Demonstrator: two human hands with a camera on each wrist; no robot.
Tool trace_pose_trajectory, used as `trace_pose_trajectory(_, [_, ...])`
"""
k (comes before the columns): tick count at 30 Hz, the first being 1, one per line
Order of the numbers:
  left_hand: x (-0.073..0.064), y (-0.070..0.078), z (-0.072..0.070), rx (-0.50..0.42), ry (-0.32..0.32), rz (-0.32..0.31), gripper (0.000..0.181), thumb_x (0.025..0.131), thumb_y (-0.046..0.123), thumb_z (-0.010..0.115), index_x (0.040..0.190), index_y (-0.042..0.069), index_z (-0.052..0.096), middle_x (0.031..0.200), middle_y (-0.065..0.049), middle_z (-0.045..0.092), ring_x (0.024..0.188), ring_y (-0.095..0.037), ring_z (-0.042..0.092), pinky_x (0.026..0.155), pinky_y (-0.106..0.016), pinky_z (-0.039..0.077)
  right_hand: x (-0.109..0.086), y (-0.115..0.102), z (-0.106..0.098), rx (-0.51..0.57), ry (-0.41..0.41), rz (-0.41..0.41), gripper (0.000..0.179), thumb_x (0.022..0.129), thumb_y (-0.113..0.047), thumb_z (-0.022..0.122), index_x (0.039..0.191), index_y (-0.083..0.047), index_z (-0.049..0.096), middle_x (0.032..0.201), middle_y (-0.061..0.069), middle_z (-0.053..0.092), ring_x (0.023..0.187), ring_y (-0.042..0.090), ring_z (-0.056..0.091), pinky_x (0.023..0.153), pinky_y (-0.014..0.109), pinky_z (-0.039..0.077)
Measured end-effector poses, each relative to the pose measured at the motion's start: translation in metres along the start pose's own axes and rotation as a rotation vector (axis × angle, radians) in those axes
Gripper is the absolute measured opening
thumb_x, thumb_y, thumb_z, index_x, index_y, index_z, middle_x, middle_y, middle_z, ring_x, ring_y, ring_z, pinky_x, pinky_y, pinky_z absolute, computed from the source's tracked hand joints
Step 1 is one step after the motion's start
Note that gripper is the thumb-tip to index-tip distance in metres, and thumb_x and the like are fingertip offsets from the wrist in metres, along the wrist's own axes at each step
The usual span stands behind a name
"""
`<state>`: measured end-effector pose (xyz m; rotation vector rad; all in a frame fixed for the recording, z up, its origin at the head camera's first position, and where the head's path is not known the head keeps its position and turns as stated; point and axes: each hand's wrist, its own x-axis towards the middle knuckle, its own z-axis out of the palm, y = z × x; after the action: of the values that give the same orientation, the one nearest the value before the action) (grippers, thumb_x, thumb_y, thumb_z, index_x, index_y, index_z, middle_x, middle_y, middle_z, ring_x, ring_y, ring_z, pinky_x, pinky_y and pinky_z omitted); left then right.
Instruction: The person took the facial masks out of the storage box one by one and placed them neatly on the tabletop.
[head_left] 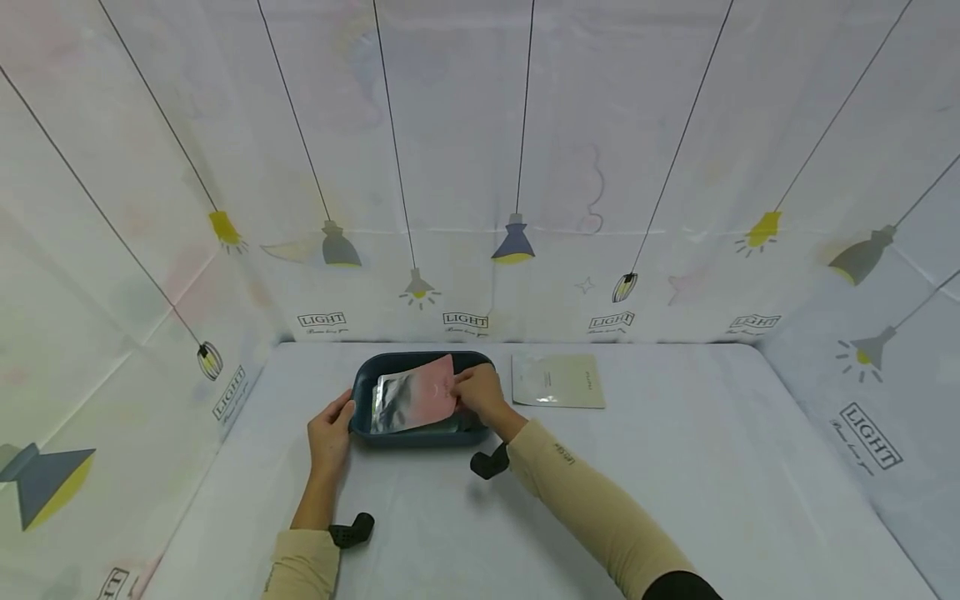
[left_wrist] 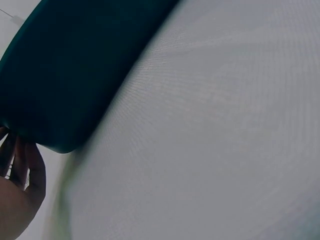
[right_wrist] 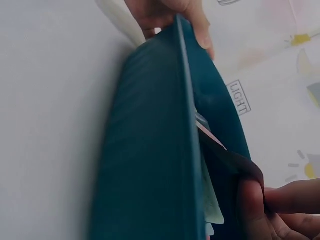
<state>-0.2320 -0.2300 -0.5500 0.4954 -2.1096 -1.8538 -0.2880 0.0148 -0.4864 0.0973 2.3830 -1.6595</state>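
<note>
L hand (head_left: 328, 437) is gripping tray (head_left: 423, 441) at L end; R hand (head_left: 480, 392) is pinching pink pkt (head_left: 420, 394), leaning in tray over other pkts (right_wrist: 214, 205). Beige pkt (head_left: 558, 381) is lying on tabletop (head_left: 675, 475). Work appearing approx. midway; pink pkt's release pending.

The tray (head_left: 423, 441) is of dark teal colour, the packet (head_left: 423, 393) is pink with silver, and the white backdrop (head_left: 457, 117) carries printed lamps (head_left: 513, 241).
</note>
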Motion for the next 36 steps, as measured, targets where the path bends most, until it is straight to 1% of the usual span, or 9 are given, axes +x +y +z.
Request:
trace_pose_trajectory(2, [0.000, 0.000, 0.000, -0.002, 0.005, -0.008, 0.034, 0.089, 0.028, 0.056, 0.119, 0.012, 0.060, 0.122, -0.005, 0.060, 0.100, 0.004, 0.052, 0.073, -0.003, 0.042, 0.000, -0.001, -0.005, 0.020, -0.008, 0.001, 0.016, 0.076, -0.001, 0.061, 0.090, 0.002, 0.068, 0.074, 0.011, 0.067, 0.049, 0.012, 0.060, 0.055, 0.032, 0.055])
trace_pose_trajectory(5, [0.000, 0.001, 0.001, 0.002, 0.009, -0.012, 0.034, 0.089, 0.027, 0.056, 0.119, 0.012, 0.060, 0.123, -0.005, 0.060, 0.105, -0.001, 0.052, 0.073, -0.003, 0.042, -0.001, -0.004, -0.014, 0.039, -0.020, 0.019, 0.016, 0.078, -0.002, 0.061, 0.092, 0.002, 0.068, 0.077, 0.012, 0.068, 0.053, 0.012, 0.061, 0.058, 0.031, 0.055])
trace_pose_trajectory(10, [0.000, 0.002, 0.001, -0.008, 0.004, 0.001, 0.034, 0.089, 0.026, 0.056, 0.119, 0.011, 0.059, 0.124, -0.004, 0.059, 0.115, -0.012, 0.051, 0.074, -0.002, 0.042, -0.001, -0.009, -0.031, 0.058, -0.026, 0.056, 0.018, 0.080, -0.004, 0.062, 0.097, 0.002, 0.066, 0.082, 0.013, 0.067, 0.057, 0.012, 0.062, 0.055, 0.025, 0.054])
trace_pose_trajectory(13, [0.000, 0.002, 0.001, -0.018, -0.002, 0.005, 0.034, 0.089, 0.025, 0.056, 0.120, 0.011, 0.059, 0.125, -0.004, 0.058, 0.117, -0.015, 0.050, 0.075, -0.001, 0.041, 0.000, -0.010, -0.041, 0.068, -0.020, 0.070, 0.020, 0.080, -0.004, 0.062, 0.098, 0.003, 0.065, 0.083, 0.013, 0.067, 0.058, 0.012, 0.062, 0.055, 0.024, 0.053])
trace_pose_trajectory(16, [0.000, 0.002, 0.001, -0.013, -0.005, 0.002, 0.034, 0.090, 0.024, 0.055, 0.121, 0.011, 0.058, 0.125, -0.005, 0.058, 0.116, -0.012, 0.051, 0.075, -0.001, 0.041, 0.001, -0.009, -0.052, 0.079, -0.012, 0.078, 0.020, 0.080, -0.004, 0.062, 0.099, 0.001, 0.065, 0.085, 0.012, 0.067, 0.059, 0.012, 0.062, 0.056, 0.025, 0.054])
trace_pose_trajectory(21, [-0.001, 0.003, 0.001, -0.007, -0.001, -0.015, 0.033, 0.090, 0.024, 0.055, 0.120, 0.011, 0.058, 0.124, -0.007, 0.059, 0.102, 0.000, 0.053, 0.072, -0.002, 0.042, 0.003, -0.006, -0.073, 0.102, 0.002, 0.081, 0.022, 0.081, -0.006, 0.062, 0.102, 0.001, 0.065, 0.087, 0.013, 0.067, 0.061, 0.013, 0.062, 0.059, 0.027, 0.055])
trace_pose_trajectory(24, [-0.002, 0.002, 0.000, -0.003, 0.000, -0.017, 0.033, 0.090, 0.025, 0.055, 0.120, 0.011, 0.058, 0.123, -0.007, 0.059, 0.097, 0.005, 0.052, 0.071, -0.002, 0.042, 0.004, -0.003, -0.086, 0.116, 0.003, 0.079, 0.023, 0.081, -0.005, 0.062, 0.103, 0.002, 0.064, 0.087, 0.012, 0.067, 0.061, 0.013, 0.063, 0.060, 0.028, 0.055])
trace_pose_trajectory(30, [0.000, 0.001, 0.000, 0.004, -0.003, -0.001, 0.035, 0.089, 0.027, 0.055, 0.120, 0.011, 0.059, 0.123, -0.007, 0.059, 0.100, 0.001, 0.052, 0.073, -0.001, 0.041, 0.009, 0.006, -0.119, 0.132, -0.007, 0.044, 0.028, 0.082, -0.006, 0.061, 0.109, 0.005, 0.060, 0.091, 0.013, 0.064, 0.063, 0.013, 0.063, 0.064, 0.029, 0.055])
trace_pose_trajectory(36, [0.000, 0.000, 0.001, 0.003, 0.004, -0.007, 0.034, 0.089, 0.026, 0.056, 0.120, 0.011, 0.059, 0.123, -0.006, 0.059, 0.099, 0.001, 0.052, 0.072, -0.001, 0.042, 0.009, 0.018, -0.153, 0.095, 0.007, 0.054, 0.033, 0.085, -0.011, 0.060, 0.115, 0.002, 0.056, 0.098, 0.013, 0.062, 0.070, 0.012, 0.062, 0.068, 0.028, 0.055])
